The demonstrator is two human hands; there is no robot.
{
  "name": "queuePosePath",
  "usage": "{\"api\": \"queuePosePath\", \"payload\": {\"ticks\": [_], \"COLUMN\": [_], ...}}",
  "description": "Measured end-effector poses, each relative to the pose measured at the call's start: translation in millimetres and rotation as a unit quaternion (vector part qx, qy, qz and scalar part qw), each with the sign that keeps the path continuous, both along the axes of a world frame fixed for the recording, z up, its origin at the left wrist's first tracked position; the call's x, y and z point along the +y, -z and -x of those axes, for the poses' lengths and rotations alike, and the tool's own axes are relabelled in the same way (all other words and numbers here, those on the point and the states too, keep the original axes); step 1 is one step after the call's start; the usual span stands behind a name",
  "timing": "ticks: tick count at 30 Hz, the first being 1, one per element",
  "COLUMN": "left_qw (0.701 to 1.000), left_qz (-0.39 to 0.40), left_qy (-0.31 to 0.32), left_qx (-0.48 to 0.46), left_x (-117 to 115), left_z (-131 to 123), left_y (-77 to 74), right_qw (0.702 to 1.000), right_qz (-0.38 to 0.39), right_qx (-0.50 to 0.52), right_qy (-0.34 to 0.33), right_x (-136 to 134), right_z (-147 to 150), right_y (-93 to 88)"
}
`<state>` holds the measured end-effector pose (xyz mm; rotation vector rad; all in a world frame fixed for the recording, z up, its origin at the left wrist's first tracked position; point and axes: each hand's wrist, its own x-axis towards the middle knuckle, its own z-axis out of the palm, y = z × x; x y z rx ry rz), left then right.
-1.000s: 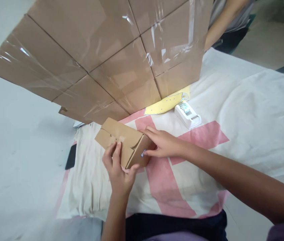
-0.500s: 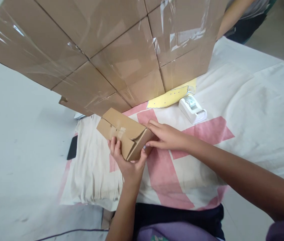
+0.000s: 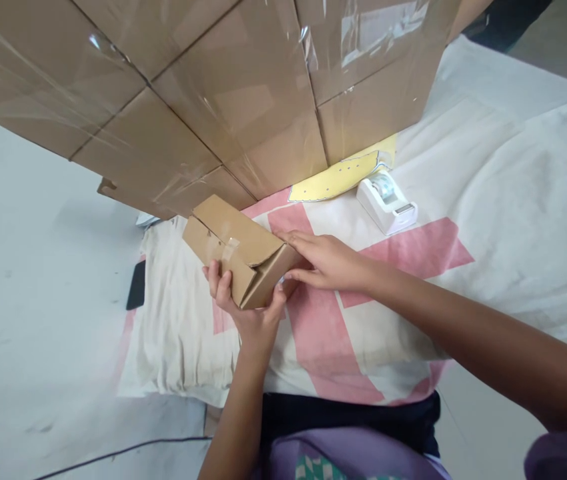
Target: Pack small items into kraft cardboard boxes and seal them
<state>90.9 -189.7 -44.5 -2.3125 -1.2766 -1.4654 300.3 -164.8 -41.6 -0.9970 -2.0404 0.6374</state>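
Note:
A small brown cardboard box [image 3: 243, 233] is held tilted above the cloth, its top flaps closed with a strip of clear tape across the seam. One flap corner gapes a little at the near end. My left hand [image 3: 248, 310] grips the box from below, fingers on the taped face and thumb on the end panel. My right hand [image 3: 321, 260] wraps the box's right end, fingers over the upper edge and thumb close to the left thumb. The underside of the box is hidden.
Large taped cardboard boxes [image 3: 263, 107] form a wall behind. A white tape dispenser [image 3: 386, 203] stands at the right beside a yellow shape [image 3: 333, 183]. A dark phone-like object [image 3: 136, 285] lies at the left edge of the cloth [image 3: 178, 333]. Another person's arm [image 3: 466, 17] shows at top right.
The view has shifted slightly, so everything sits a little higher in the picture. Both hands keep the same hold on the small box, which looks almost unmoved.

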Motion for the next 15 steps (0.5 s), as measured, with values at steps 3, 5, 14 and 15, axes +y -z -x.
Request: {"api": "queuePosePath", "payload": {"ticks": [3, 5, 14, 15], "left_qw": [1.0, 0.999, 0.998, 0.998], "left_qz": [0.013, 0.018, 0.022, 0.024], "left_qy": [-0.002, -0.009, -0.015, -0.014], "left_qx": [0.021, 0.04, 0.05, 0.052], "left_x": [1.6, 0.8, -0.3, 0.0], "left_z": [4.5, 6.9, 6.8, 6.1], "left_y": [-0.8, -2.8, -5.1, -4.9], "right_qw": [1.0, 1.0, 0.999, 0.998], "right_qz": [0.001, 0.0, 0.036, 0.042], "right_qx": [0.004, 0.0, 0.015, 0.018], "right_qy": [0.0, -0.003, 0.035, 0.038], "right_x": [1.3, 1.5, -1.6, -1.7], "right_z": [-0.2, -0.3, 6.9, 6.7], "right_y": [1.1, 0.6, 2.5, 2.2]}}
